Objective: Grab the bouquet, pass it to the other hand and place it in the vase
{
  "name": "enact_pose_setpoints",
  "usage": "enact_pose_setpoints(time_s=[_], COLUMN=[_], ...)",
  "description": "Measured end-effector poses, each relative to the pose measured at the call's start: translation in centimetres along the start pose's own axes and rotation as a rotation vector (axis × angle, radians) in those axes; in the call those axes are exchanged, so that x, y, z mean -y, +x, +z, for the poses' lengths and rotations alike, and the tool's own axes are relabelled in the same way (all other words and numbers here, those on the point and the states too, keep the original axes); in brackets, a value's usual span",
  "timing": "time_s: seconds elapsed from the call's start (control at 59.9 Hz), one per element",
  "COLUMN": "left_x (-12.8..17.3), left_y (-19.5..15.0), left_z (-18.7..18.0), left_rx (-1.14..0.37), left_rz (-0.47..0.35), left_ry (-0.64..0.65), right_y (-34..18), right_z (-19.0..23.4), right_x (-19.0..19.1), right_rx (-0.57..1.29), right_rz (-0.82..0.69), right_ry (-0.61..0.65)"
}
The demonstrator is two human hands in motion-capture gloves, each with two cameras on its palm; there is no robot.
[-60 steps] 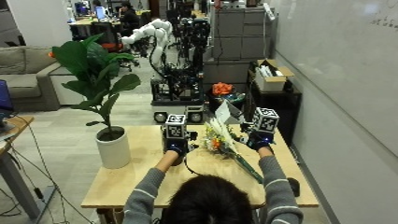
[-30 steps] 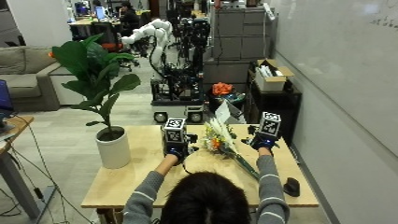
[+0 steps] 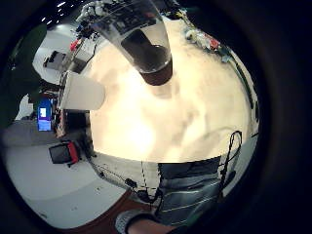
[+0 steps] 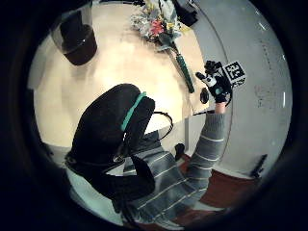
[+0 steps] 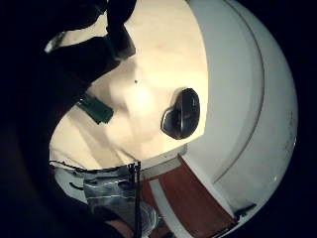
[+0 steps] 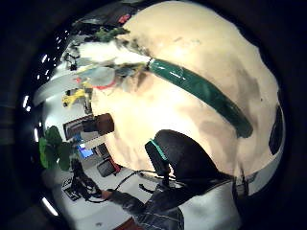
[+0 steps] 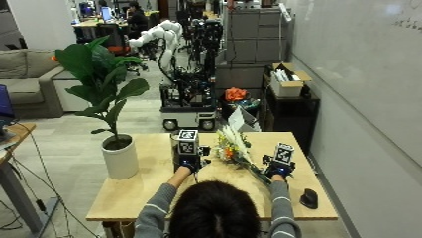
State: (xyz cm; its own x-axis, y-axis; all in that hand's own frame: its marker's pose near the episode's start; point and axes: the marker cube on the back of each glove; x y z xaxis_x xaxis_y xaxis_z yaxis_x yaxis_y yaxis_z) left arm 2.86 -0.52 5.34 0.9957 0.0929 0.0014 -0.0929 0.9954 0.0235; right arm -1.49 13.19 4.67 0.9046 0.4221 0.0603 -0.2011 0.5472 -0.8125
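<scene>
The bouquet [image 7: 231, 146] lies on the wooden table [image 7: 145, 193], flowers toward the far edge, its green-wrapped stem [image 6: 201, 91] running toward the person's right. My right hand [image 7: 277, 172] hovers by the stem's near end with fingers spread and holds nothing; it also shows in the left thumb side palm view [image 4: 215, 84]. My left hand [image 7: 189, 163] is left of the flowers and holds nothing. A clear glass vase [image 3: 146, 44] with a dark base stands upright on the table just beyond the left hand, beside the flowers [image 4: 159, 24].
A white pot [image 7: 120, 159] with a tall leafy plant stands at the table's left. A black computer mouse [image 7: 308, 198] lies near the right front corner, close to the stem's end [image 5: 96, 109]. Bare tabletop lies between pot and hands.
My right hand has moved back along the stem toward the person, to its near end. My left hand has shifted only slightly. The bouquet has stayed where it lay.
</scene>
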Motion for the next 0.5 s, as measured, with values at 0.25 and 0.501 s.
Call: enact_pose_setpoints(time_s=[0.25, 0.501], left_x=[0.2, 0.7], left_y=[-0.3, -0.2], left_z=[0.5, 1.2], left_rx=[0.006, 0.003], left_rz=[-0.004, -0.014], left_ry=[-0.017, -0.026], right_y=[0.5, 2.3], right_z=[4.3, 6.6], right_x=[-0.2, -0.2], right_rx=[-0.033, -0.072], right_rz=[0.042, 0.159], right_ry=[-0.160, -0.232])
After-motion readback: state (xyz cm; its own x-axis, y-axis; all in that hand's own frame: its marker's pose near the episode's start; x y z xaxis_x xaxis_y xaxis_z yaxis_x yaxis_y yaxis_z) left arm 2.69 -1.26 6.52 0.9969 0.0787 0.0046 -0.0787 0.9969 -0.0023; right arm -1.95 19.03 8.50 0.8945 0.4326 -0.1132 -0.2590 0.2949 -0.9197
